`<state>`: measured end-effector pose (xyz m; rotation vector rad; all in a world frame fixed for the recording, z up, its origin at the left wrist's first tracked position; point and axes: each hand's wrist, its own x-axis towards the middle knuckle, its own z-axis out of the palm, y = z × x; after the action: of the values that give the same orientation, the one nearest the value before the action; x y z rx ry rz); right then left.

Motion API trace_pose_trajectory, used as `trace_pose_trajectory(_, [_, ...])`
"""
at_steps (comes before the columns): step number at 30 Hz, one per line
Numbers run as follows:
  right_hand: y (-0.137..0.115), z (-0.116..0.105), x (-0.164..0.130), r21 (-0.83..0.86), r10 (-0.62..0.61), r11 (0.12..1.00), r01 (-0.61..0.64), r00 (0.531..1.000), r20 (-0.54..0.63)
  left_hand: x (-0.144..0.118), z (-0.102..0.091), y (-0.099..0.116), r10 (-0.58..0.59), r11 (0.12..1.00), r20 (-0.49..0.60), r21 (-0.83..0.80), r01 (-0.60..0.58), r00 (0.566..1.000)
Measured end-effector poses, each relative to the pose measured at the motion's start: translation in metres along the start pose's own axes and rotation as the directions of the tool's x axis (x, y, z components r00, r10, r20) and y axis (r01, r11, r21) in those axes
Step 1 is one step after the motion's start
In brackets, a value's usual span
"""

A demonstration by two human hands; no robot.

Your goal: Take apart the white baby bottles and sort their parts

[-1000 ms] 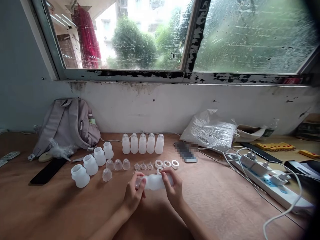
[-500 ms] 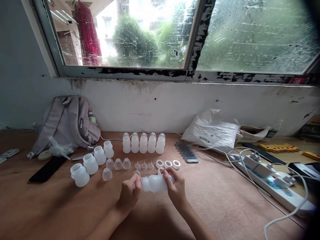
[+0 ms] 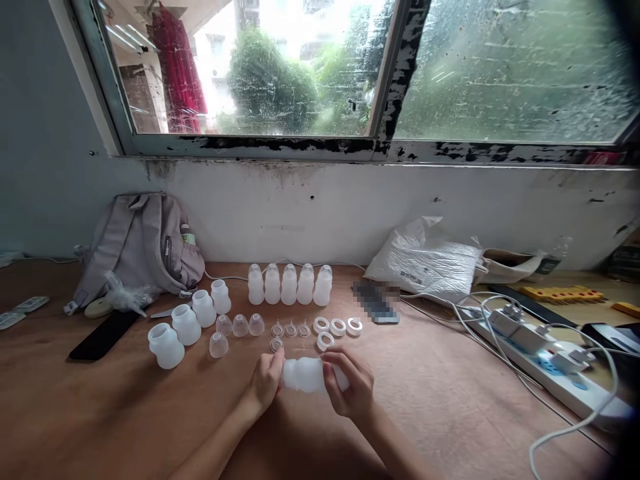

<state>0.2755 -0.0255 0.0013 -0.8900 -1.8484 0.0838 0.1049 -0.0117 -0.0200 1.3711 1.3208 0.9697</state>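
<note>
Both hands grip one milky bottle [image 3: 310, 375] held sideways just above the table [image 3: 450, 400] — left hand [image 3: 263, 385] pinching its neck end, right hand [image 3: 353, 387] wrapped round the base. To twist cleanly, I'd keep the base steady — turning only the neck end.

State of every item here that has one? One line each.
held bottle: lying sideways, gripped by both hands
left hand: closed on its end
right hand: closed on the other end
five bottles: upright, capped, in a row
four open bottles: upright, uncapped
white rings: flat, loose
backpack: slumped against the wall
</note>
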Motion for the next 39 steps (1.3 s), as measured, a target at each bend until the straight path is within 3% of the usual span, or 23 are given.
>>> trace_pose_trajectory(2, [0.003,-0.006,0.000,-0.019,-0.110,0.994,0.110,0.994,-0.007,0.001,0.000,0.003,-0.105,0.994,0.055,-0.029,0.107,0.993])
trace_pose_trajectory(4, [0.005,-0.008,0.002,-0.025,-0.116,0.993,0.115,0.993,-0.015,0.001,-0.001,0.008,-0.104,0.994,0.064,-0.019,0.105,0.993])
trace_pose_trajectory(7, [0.002,-0.006,0.008,-0.023,0.072,0.997,-0.073,0.997,-0.023,-0.001,-0.006,0.014,0.096,0.983,-0.035,0.158,-0.089,0.995])
trace_pose_trajectory(9, [-0.001,-0.001,0.013,-0.032,0.245,0.969,-0.245,0.969,-0.022,-0.002,-0.011,0.015,0.271,0.902,-0.112,0.378,-0.211,0.956])
trace_pose_trajectory(13, [0.005,0.003,0.021,-0.029,0.520,0.854,-0.520,0.854,0.012,-0.003,-0.025,0.009,0.503,0.640,-0.084,0.705,-0.305,0.860])
trace_pose_trajectory(15, [0.016,-0.001,0.024,0.025,0.652,0.757,-0.653,0.757,0.040,-0.002,-0.037,0.006,0.567,0.540,-0.064,0.782,-0.312,0.821])
trace_pose_trajectory(17, [0.029,-0.008,0.025,0.118,0.775,0.624,-0.773,0.631,0.040,0.001,-0.052,0.006,0.608,0.503,-0.109,0.819,-0.275,0.786])
trace_pose_trajectory(18, [0.035,-0.010,0.026,0.163,0.807,0.579,-0.799,0.590,0.023,0.003,-0.060,0.007,0.618,0.504,-0.149,0.829,-0.243,0.772])
trace_pose_trajectory(20, [0.042,-0.013,0.026,0.220,0.833,0.540,-0.812,0.553,-0.005,0.008,-0.073,0.009,0.621,0.497,-0.199,0.847,-0.185,0.758])
trace_pose_trajectory(22, [0.043,-0.012,0.025,0.212,0.821,0.562,-0.800,0.571,-0.020,0.012,-0.081,0.010,0.615,0.460,-0.181,0.873,-0.163,0.767])
trace_pose_trajectory(25, [0.037,-0.007,0.024,0.107,0.760,0.648,-0.754,0.649,-0.032,0.018,-0.085,0.007,0.604,0.373,-0.104,0.913,-0.164,0.790])
trace_pose_trajectory(28, [0.033,-0.004,0.022,0.020,0.706,0.708,-0.706,0.708,-0.032,0.021,-0.084,0.001,0.581,0.322,-0.095,0.939,-0.121,0.808])
trace_pose_trajectory(39, [0.037,-0.002,0.019,0.003,0.691,0.722,-0.692,0.722,-0.029,0.023,-0.087,-0.009,0.548,0.342,-0.197,0.940,-0.002,0.813])
